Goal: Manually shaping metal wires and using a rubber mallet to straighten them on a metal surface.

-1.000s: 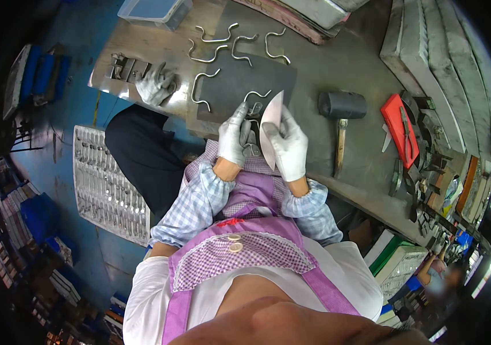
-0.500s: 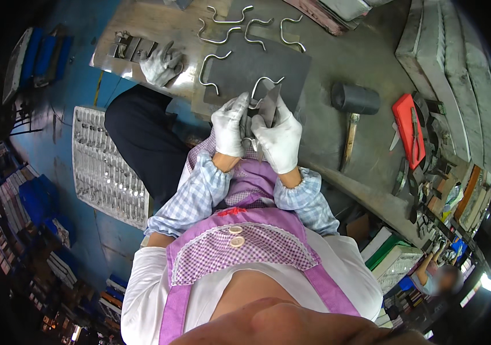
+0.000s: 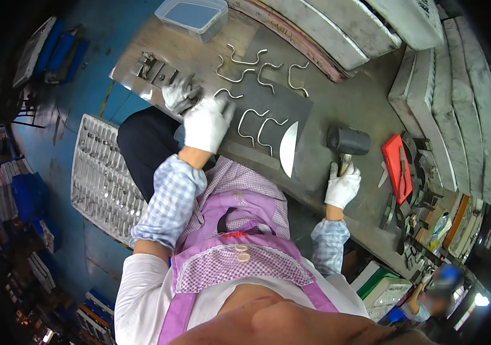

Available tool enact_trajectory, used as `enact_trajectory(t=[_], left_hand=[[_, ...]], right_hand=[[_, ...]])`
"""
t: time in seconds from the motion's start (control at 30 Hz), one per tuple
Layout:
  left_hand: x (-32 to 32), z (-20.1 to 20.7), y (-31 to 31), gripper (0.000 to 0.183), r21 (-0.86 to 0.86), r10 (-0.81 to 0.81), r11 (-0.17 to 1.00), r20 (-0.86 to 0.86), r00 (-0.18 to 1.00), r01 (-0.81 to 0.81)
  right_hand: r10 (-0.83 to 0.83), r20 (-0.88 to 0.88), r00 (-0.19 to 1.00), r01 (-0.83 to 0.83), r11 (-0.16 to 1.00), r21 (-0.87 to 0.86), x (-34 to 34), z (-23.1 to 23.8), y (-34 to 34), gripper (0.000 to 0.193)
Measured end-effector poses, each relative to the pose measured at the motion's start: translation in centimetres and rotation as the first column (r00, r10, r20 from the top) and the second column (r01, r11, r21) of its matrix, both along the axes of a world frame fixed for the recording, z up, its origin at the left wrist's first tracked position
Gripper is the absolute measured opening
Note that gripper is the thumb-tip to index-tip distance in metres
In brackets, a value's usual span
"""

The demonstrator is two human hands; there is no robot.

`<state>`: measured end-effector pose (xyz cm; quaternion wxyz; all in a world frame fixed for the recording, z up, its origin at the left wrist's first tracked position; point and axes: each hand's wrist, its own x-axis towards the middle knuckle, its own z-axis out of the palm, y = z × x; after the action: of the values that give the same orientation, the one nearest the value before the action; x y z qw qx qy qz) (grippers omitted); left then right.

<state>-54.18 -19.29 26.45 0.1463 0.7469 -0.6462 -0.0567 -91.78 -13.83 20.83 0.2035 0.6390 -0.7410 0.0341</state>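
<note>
The floor point(image 3: 58, 167) was blue and bore a yellow line point(image 3: 107, 99). A grey-topped workbench point(image 3: 320, 123) stood beside it, its left end brown. Thick grey slabs point(image 3: 423, 115) stood in a row along its right rear. A blue crate point(image 3: 28, 191) occupied the far left. A white lamp point(image 3: 481, 299) shone brightly, lower right.

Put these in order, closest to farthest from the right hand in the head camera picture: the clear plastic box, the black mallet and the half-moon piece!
1. Black mallet: nearest, held by its handle in the right hand.
2. Half-moon piece: to that hand's left, a little higher in the picture.
3. Clear plastic box: farthest, up toward the top left.
</note>
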Motion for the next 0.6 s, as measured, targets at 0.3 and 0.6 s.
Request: enact_trajectory(t=[0.3, 0.6], left_hand=[[-1.7, -1.2, -1.9, 0.024, 0.112, -0.149, 0.98, -0.157, 0.976, 0.167], [-0.8, -4.3, -0.5, 0.031, -0.264, -0.476, 0.878, -0.398, 0.784, 0.399]], right_hand=[[-0.361, 0.932, -0.028, -0.195, 0.917, 0.349, -1.8, 0.9, -3.8, 0.029], [-0.556, 0.77, -0.312, -0.485, 0.79, 0.374, 8.5, 14.9, -5.2, 0.039]])
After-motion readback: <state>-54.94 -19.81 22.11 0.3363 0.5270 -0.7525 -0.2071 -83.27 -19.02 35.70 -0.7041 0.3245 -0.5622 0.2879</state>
